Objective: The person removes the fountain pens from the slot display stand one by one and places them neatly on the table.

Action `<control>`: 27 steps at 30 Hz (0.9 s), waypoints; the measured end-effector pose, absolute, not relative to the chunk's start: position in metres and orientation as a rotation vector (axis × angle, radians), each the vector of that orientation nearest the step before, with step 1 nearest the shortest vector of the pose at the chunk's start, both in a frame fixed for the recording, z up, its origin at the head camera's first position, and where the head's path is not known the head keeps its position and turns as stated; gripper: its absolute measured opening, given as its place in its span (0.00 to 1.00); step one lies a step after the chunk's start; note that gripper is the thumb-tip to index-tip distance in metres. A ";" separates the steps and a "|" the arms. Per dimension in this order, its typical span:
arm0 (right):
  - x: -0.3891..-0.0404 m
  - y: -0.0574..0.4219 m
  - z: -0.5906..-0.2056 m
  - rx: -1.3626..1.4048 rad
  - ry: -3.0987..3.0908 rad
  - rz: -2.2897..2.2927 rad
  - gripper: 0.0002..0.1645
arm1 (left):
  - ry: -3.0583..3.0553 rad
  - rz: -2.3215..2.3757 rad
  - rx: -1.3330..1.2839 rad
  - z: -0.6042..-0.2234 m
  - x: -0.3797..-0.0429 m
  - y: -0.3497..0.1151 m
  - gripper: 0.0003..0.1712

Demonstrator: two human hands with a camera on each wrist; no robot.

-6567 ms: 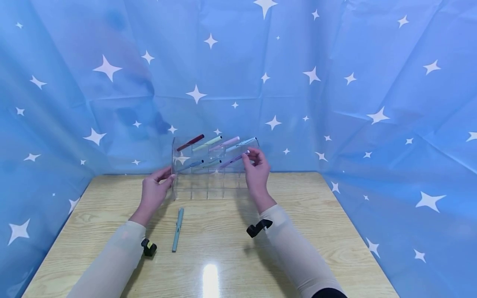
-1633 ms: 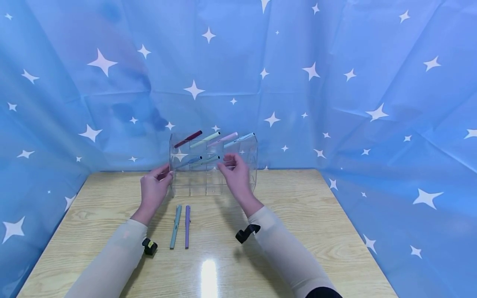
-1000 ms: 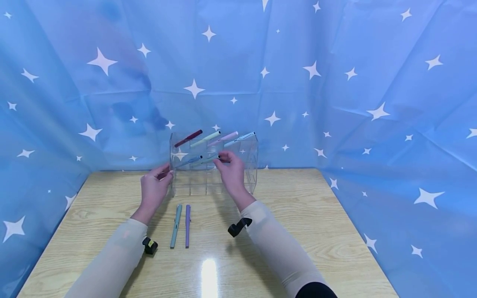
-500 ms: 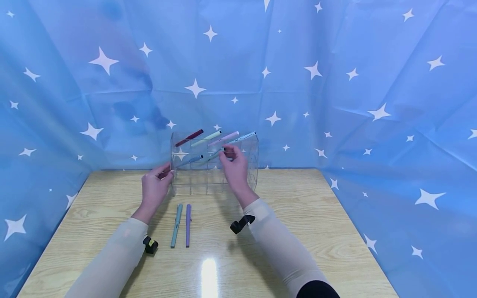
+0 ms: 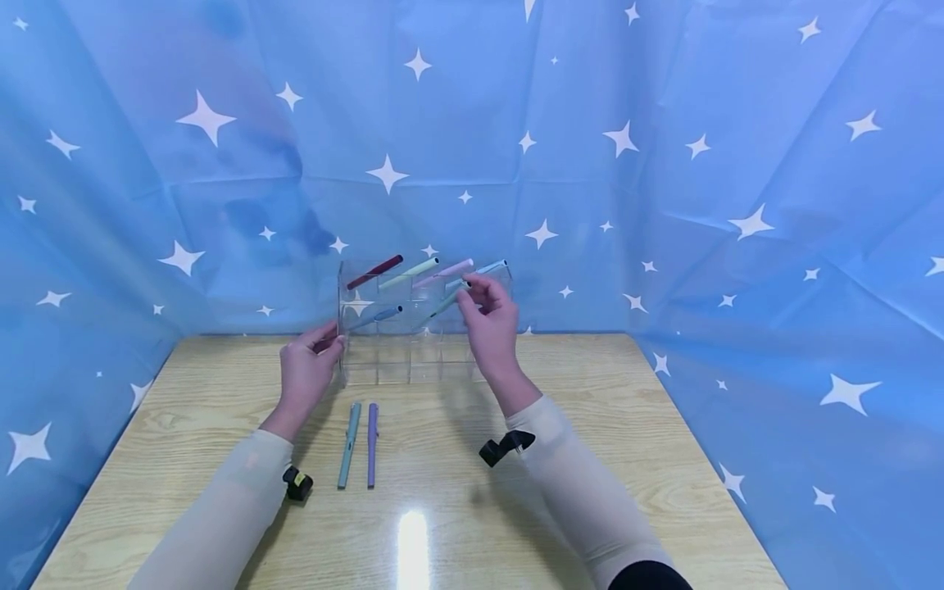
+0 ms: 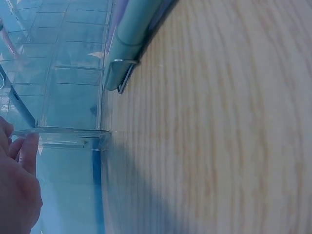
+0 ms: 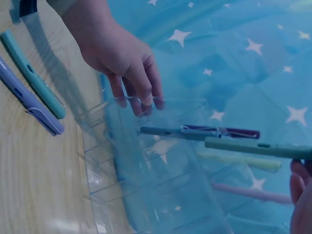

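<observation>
The right grip is pinching a green pen near the clear rack; well leftward, the left grip is holding the rack's left edge; table is showing between the grips and a teal pen and purple pen lying nearer the person

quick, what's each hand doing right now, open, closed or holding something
Left hand: holding the left side of the clear rack.
Right hand: pinching a green pen.
</observation>
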State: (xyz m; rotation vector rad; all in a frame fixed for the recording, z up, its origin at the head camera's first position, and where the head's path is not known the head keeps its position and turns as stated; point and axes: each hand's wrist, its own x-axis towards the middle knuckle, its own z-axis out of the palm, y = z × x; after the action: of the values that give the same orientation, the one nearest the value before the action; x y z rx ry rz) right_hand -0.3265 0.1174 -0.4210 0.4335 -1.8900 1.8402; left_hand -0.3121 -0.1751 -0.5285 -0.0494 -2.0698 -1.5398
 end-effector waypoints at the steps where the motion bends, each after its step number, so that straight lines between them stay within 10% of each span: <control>1: -0.325 0.119 -0.422 0.439 -1.893 1.851 0.14 | -2.068 -1.544 -0.049 -0.529 -0.312 -0.175 0.20; 27: -0.283 0.115 -0.480 0.495 -2.223 2.097 0.13 | -2.060 -1.646 -0.052 -0.528 -0.312 -0.179 0.21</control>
State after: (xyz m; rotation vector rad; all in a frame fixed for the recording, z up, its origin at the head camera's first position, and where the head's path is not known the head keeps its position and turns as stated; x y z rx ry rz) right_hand -0.2833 0.1154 -0.4798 0.4952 -2.2234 2.0971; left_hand -0.3120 -0.1787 -0.5277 -0.0521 -2.0596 -1.6459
